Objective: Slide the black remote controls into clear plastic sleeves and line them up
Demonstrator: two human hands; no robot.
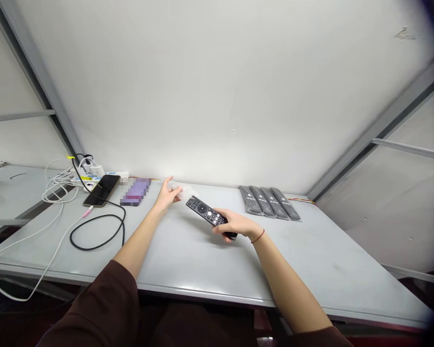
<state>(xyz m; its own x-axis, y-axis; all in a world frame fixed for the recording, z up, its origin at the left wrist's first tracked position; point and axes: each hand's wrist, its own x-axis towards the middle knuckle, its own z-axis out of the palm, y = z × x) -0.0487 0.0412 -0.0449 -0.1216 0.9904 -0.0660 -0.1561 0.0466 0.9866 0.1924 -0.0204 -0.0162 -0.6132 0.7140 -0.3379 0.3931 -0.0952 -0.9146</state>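
Note:
My right hand point(235, 225) is closed around the near end of a black remote control point(206, 212), held just above the grey table point(188, 260) with its button face up and its far end pointing left and away. My left hand point(167, 195) reaches to the back of the table and pinches a clear plastic sleeve point(185, 191) that lies there against the wall. The sleeve's far end sits just behind the remote's tip.
Several remotes in clear sleeves point(269, 203) lie side by side at the back right. A black phone point(101, 190), a purple blurred item point(136, 192), a power strip with plugs point(92, 172) and black and white cables point(97, 231) occupy the left.

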